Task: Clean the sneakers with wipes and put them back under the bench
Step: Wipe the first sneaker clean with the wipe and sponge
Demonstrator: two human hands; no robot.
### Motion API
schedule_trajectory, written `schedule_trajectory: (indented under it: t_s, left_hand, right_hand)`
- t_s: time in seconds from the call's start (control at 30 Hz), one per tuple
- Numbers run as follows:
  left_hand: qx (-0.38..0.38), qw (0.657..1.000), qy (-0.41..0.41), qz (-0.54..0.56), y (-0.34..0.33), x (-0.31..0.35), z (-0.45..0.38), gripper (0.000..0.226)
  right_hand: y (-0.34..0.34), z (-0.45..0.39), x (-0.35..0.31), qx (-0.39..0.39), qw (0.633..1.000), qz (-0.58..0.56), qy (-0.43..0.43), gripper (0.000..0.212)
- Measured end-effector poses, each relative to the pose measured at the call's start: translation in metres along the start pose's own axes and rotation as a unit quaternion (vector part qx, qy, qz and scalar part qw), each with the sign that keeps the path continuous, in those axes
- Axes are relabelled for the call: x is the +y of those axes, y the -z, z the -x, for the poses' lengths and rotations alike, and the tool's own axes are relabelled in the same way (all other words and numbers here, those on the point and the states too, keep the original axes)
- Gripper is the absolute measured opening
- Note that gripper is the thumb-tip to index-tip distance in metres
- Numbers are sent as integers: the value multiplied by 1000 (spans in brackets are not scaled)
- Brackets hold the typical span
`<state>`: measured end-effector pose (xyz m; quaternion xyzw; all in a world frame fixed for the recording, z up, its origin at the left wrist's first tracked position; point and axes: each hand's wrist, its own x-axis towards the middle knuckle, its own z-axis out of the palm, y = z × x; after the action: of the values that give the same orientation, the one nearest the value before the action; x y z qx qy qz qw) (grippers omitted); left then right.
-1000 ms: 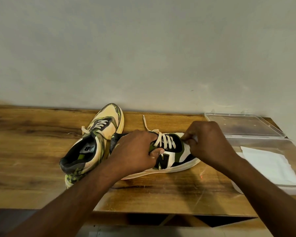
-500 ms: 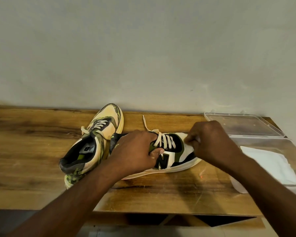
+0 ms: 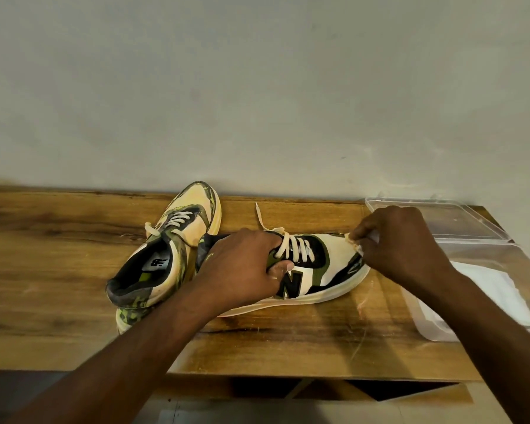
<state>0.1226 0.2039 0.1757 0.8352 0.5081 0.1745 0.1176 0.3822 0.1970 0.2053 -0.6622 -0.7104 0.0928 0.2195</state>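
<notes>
The left hand [image 3: 242, 267] reaches in from the lower left, its forearm running diagonally up across the front edge of the bench [image 3: 58, 270]. It is clenched around the middle of the right sneaker [image 3: 322, 270], fingers curled over the top by the laces [image 3: 291, 249] and the thumb pressed against the side just above the black letter N. The right hand [image 3: 395, 246] comes in from the lower right, wrist bent, knuckles up, and its fingertips pinch a small crumpled wipe [image 3: 357, 241] against the pale toe of that same sneaker. Most of the wipe is hidden inside the fist, so only a small bunched bit shows.

The right sneaker lies on the wooden bench top with its toe pointing right and its sole facing the camera side. The left sneaker [image 3: 166, 255] sits just beside it, touching it at the heel end, with its toe pointing away toward the wall [image 3: 257, 87] and its opening facing up. Both are on top of the bench.

At the right end of the bench is a clear plastic box [image 3: 435, 328] with white folded wipes [image 3: 484, 289] lying flat in it; the right forearm crosses over part of it. Behind the box, nearer the wall, lies its clear lid [image 3: 459, 221], flat on the bench. Whether the lid is joined to the box cannot be told.
</notes>
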Motion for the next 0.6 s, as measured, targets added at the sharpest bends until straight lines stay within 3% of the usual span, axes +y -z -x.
schedule_trajectory:
  t_s: [0.13, 0.23, 0.33, 0.47, 0.6]
  left_hand:
    - [-1, 1000, 2, 6, 0, 0, 1, 26]
    - [-3, 1000, -1, 7, 1, 1, 1, 25]
    - [-4, 1000, 0, 13, 1, -1, 1, 24]
    - [0, 1000, 1, 5, 0, -1, 1, 24]
    - [-1, 1000, 1, 14, -1, -1, 1, 23]
  right_hand:
    - [-21, 3, -14, 68, 997, -26, 34, 21]
    - [-24, 5, -24, 2, 997, -5, 83, 22]
    - [-4, 1, -14, -71, 997, 14, 27, 24]
    - [-8, -4, -5, 35, 998, 50, 7, 23]
    - [-33, 1, -20, 29, 997, 35, 64, 23]
